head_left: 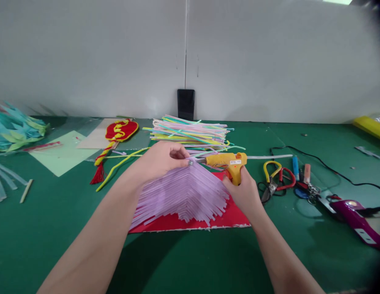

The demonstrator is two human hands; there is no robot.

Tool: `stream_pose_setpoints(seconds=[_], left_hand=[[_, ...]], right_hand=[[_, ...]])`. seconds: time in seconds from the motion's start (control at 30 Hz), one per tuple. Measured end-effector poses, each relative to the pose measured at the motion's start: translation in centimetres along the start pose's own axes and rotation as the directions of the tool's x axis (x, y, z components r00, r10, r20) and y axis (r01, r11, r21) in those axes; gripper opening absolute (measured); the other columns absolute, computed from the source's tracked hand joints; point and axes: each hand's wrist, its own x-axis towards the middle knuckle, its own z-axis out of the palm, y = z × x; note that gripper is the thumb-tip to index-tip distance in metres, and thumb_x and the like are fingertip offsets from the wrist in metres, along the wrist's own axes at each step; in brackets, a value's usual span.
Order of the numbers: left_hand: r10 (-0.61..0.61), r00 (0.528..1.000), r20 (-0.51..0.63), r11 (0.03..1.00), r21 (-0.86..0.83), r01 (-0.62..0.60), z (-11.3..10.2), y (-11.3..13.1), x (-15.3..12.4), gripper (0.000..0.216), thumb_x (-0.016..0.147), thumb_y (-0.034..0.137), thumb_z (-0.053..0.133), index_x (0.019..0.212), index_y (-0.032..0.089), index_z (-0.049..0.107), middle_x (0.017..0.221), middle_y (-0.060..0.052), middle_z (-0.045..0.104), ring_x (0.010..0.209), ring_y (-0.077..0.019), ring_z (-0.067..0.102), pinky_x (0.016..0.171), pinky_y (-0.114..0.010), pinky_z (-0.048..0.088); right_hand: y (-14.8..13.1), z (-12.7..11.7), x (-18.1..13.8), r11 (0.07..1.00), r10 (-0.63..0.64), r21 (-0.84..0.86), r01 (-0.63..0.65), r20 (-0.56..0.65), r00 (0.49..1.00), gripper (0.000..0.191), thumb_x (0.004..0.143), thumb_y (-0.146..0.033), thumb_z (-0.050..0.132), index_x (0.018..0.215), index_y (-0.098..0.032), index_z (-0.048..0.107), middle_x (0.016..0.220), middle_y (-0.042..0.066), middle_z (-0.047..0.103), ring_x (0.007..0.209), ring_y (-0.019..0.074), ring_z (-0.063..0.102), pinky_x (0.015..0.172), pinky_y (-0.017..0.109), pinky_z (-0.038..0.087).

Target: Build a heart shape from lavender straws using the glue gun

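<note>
Purple pipe cleaners (pixel 185 192), laid in a layered chevron, lie over a red board (pixel 238 218). At the top point of this piece my left hand (pixel 165 159) is closed, thumb and fingers pinching the purple tip. My right hand (pixel 246 190) grips a yellow hot glue gun (pixel 222 160) by its handle. The gun's nozzle points left, close beside the left fingertips; whether it touches the pipe cleaners I cannot tell. A translucent glue stick (pixel 269 157) juts from the gun's rear.
Behind the hands is a heap of coloured pipe cleaners (pixel 190 132). Left of it lies a red-and-yellow fan with a tassel (pixel 121 130). Scissors (pixel 271 177), a purple corded tool (pixel 355 218) and a black cable (pixel 324 161) occupy the right. A phone (pixel 186 104) leans on the wall.
</note>
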Motion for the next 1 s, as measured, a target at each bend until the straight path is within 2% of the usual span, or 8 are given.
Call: stream_pose_setpoints(seconds=[1.0], left_hand=[[-0.001, 1.000, 0.000, 1.000, -0.012, 0.001, -0.16, 0.04, -0.08, 0.012, 0.072, 0.028, 0.064, 0.076, 0.017, 0.064, 0.074, 0.001, 0.067, 0.068, -0.0127, 0.059, 0.063, -0.024, 0.045]], right_hand=[[0.47, -0.05, 0.07, 1.000, 0.007, -0.008, -0.007, 0.047, 0.999, 0.023, 0.068, -0.036, 0.048, 0.084, -0.019, 0.050, 0.066, 0.001, 0.054, 0.057, 0.0152, 0.046, 0.056, 0.028, 0.037]])
